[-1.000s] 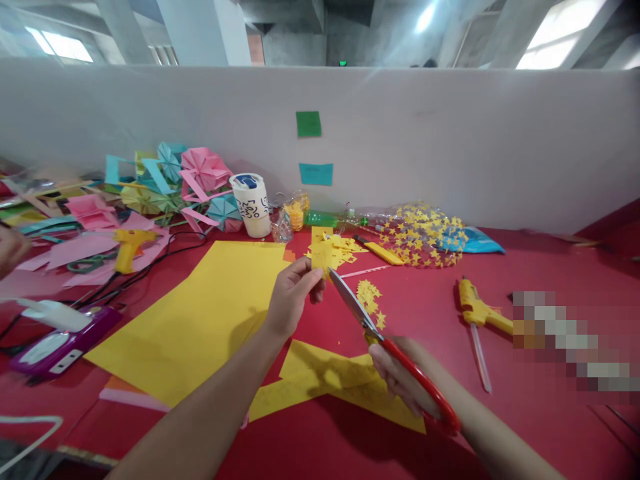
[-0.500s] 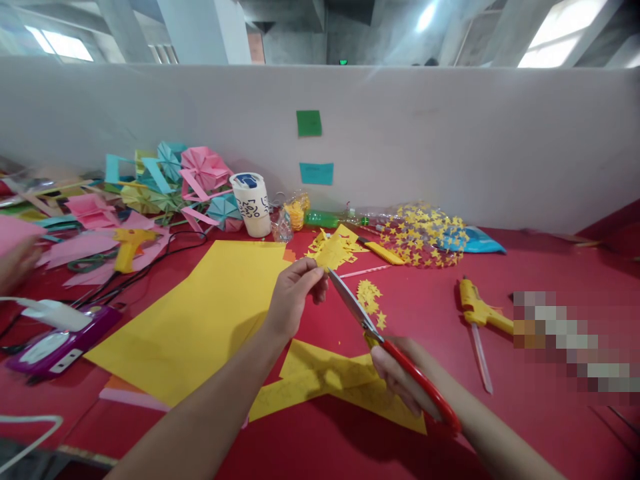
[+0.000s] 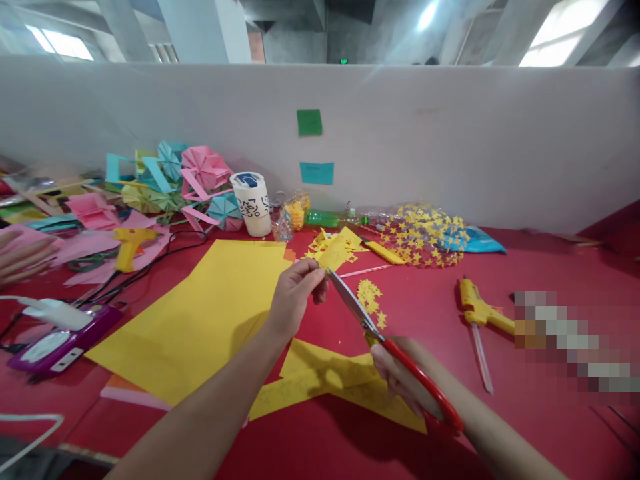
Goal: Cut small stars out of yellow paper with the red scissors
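My left hand [image 3: 295, 297] pinches a small piece of yellow paper [image 3: 327, 269] between thumb and forefinger; its outline is mostly hidden. Red-handled scissors [image 3: 417, 373] are gripped in my right hand [image 3: 397, 383], blades pointing up and left, with the tips at the pinched paper. Beyond my fingertips is a pile of yellow paper scraps [image 3: 340, 248]. Small cut yellow stars [image 3: 369, 297] lie to the right of the blades. Below my hands, yellow paper strips [image 3: 310, 373] with faint markings rest on the red table [image 3: 500, 440].
A large yellow sheet [image 3: 220, 307] lies on the left. Farther left are a glue gun [image 3: 129, 248], a purple power strip [image 3: 63, 343], folded paper flowers [image 3: 205, 168] and another person's hand [image 3: 25, 260]. Another glue gun [image 3: 483, 313] lies right. A yellow cutter [image 3: 385, 252] and white cup [image 3: 251, 207] stand behind.
My hands and the scissors have barely moved. At the far left, the other person's hand has shifted and its fingers are now stretched over the pink paper.
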Action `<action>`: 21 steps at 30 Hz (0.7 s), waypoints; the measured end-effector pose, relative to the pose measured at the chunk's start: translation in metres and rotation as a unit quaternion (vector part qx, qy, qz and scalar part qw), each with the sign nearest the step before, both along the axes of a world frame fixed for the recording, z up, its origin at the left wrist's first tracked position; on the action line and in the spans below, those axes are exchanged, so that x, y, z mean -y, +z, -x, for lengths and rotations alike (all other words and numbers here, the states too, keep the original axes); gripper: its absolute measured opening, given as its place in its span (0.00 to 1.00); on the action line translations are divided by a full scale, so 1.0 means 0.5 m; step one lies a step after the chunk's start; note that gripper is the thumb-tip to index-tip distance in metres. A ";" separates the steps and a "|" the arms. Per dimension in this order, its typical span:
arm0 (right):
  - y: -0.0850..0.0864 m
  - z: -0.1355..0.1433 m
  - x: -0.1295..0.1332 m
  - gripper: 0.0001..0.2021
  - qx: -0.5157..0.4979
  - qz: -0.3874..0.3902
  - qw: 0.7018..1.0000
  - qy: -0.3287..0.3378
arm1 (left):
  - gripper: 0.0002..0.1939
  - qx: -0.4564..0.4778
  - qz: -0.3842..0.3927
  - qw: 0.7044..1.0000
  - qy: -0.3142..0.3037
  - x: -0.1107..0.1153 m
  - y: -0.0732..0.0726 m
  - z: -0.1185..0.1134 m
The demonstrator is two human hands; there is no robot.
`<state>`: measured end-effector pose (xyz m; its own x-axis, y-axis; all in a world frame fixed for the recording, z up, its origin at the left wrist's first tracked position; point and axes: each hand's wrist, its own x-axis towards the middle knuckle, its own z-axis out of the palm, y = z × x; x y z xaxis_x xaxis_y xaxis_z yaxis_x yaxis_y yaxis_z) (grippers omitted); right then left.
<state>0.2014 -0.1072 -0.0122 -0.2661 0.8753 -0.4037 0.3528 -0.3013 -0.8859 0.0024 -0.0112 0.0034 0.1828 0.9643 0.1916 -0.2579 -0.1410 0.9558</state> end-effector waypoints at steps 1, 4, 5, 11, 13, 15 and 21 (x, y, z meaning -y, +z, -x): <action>0.000 0.000 0.000 0.27 0.003 0.001 1.000 -0.001 | 0.10 0.000 0.001 1.000 0.000 0.000 0.000 0.000; 0.005 -0.001 0.001 0.28 0.018 -0.004 1.000 -0.006 | 0.10 0.001 0.007 1.000 -0.001 -0.001 0.002 0.002; 0.008 -0.001 0.001 0.28 0.022 -0.007 1.000 -0.007 | 0.10 0.002 0.009 1.000 -0.001 -0.002 0.002 0.002; 0.011 -0.001 -0.001 0.28 0.035 -0.012 0.999 -0.002 | 0.11 -0.003 0.019 1.000 0.001 -0.005 0.005 0.008; 0.012 -0.001 -0.001 0.29 0.042 -0.018 0.999 0.001 | 0.11 -0.002 0.020 1.000 0.000 -0.005 0.005 0.008; 0.017 -0.001 0.001 0.29 0.045 -0.025 0.999 0.001 | 0.11 -0.002 0.021 1.000 0.001 -0.006 0.004 0.009; 0.028 0.000 0.000 0.29 0.065 -0.031 0.997 0.010 | 0.10 0.006 0.019 1.000 0.016 -0.009 0.000 0.011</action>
